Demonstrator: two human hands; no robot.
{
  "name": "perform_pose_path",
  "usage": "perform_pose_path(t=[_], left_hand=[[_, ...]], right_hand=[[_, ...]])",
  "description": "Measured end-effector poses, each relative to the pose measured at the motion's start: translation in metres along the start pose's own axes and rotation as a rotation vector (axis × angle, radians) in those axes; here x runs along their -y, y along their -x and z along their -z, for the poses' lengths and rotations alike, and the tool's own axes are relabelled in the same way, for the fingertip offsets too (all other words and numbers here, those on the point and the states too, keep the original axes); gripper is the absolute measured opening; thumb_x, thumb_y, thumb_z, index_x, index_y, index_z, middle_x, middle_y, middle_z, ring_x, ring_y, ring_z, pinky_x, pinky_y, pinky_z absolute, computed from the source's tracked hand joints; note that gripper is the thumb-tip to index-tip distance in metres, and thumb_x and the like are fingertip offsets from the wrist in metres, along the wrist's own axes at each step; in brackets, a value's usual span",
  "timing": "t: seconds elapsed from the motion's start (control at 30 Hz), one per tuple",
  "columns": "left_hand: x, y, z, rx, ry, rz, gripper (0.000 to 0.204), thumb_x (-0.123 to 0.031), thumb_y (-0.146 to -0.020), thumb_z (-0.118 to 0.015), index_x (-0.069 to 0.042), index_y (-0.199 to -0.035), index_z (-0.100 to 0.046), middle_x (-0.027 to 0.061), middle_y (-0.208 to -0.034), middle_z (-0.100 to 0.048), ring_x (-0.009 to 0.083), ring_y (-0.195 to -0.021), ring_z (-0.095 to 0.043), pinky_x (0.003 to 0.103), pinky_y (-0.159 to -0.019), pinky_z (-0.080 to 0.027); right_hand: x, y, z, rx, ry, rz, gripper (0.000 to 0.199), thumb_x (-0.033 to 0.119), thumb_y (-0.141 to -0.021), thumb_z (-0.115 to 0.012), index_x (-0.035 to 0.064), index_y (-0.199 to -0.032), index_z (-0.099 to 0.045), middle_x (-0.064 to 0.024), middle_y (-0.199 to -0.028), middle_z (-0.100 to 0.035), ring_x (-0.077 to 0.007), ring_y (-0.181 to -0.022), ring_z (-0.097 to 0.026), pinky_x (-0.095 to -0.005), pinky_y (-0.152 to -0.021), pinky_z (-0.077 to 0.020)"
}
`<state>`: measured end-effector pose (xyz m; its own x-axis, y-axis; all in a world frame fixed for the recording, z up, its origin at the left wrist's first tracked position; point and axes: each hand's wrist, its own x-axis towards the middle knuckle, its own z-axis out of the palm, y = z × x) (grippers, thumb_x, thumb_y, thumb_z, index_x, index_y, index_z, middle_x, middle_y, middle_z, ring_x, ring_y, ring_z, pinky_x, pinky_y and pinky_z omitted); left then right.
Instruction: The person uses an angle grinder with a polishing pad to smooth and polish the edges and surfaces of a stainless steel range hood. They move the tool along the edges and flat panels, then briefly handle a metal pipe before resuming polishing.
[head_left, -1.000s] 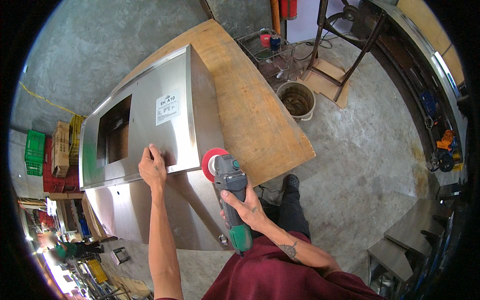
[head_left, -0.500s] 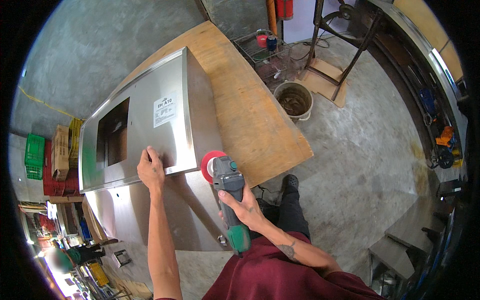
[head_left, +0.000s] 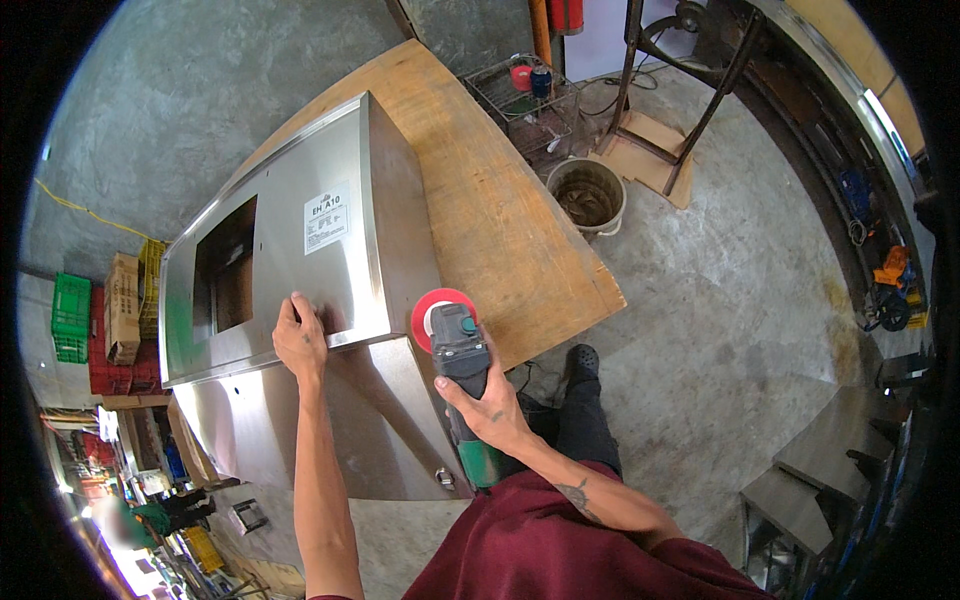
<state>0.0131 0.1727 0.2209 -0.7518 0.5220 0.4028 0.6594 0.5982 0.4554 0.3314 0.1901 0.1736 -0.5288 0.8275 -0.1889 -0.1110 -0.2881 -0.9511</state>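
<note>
My right hand (head_left: 490,402) is wrapped around the body of a green and grey angle grinder (head_left: 462,362). Its red-rimmed disc (head_left: 422,318) faces the near right corner of a shiny stainless steel box (head_left: 290,180); I cannot tell whether they touch. The box lies on a wooden board, with a rectangular opening (head_left: 225,270) and a white label (head_left: 327,220) on its upper face. A sloping steel panel (head_left: 370,420) extends toward me. My left hand (head_left: 300,338) rests closed on the box's near edge, and what its fingers hold, if anything, is hidden.
The wooden board (head_left: 520,260) juts out past the box. Beyond it stand a bucket (head_left: 620,200), a wire rack (head_left: 510,100) and a rusty metal stand (head_left: 690,150). Crates (head_left: 72,315) are stacked at left. Steel pieces (head_left: 820,480) lie at right. A person (head_left: 150,515) is at lower left.
The grinder has shifted slightly up and to the right, and its disc shows more of its face. My left hand stays at nearly the same spot on the box.
</note>
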Motion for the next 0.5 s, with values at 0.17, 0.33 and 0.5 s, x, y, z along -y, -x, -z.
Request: perform_pose_path(t=[0.17, 0.33, 0.5], left_hand=[[-0.0034, 0.0008, -0.0036, 0.027, 0.018, 0.031, 0.054, -0.04, -0.117, -0.054, 0.001, -0.084, -0.066, 0.0157, -0.069, -0.067, 0.0291, -0.061, -0.062, 0.046, -0.067, -0.051], [-0.0019, 0.0024, -0.0029, 0.033, 0.033, 0.045, 0.054, -0.039, -0.118, -0.054, 0.0, -0.084, -0.066, 0.0136, -0.068, -0.067, 0.0258, -0.06, -0.061, 0.044, -0.066, -0.05], [-0.004, 0.0039, -0.0058, 0.023, 0.034, 0.027, 0.055, -0.04, -0.118, -0.053, 0.001, -0.083, -0.066, 0.013, -0.066, -0.065, 0.0254, -0.06, -0.061, 0.044, -0.066, -0.05]], right_hand=[[-0.0055, -0.0005, -0.0011, 0.0, 0.045, 0.023, 0.103, 0.035, -0.105, -0.081, -0.0051, -0.175, -0.017, -0.0237, -0.15, -0.06, -0.0313, -0.14, -0.06, -0.0449, -0.121, -0.0471], [0.0002, -0.0011, -0.0001, 0.021, 0.043, -0.002, 0.109, 0.042, -0.104, -0.08, -0.0054, -0.175, -0.014, -0.0296, -0.153, -0.058, -0.0362, -0.144, -0.06, -0.0465, -0.122, -0.0466], [-0.0063, -0.0008, -0.0026, -0.001, 0.075, 0.06, 0.102, 0.034, -0.105, -0.08, -0.0041, -0.175, -0.016, -0.0224, -0.139, -0.066, -0.0292, -0.121, -0.071, -0.0436, -0.107, -0.0569]])
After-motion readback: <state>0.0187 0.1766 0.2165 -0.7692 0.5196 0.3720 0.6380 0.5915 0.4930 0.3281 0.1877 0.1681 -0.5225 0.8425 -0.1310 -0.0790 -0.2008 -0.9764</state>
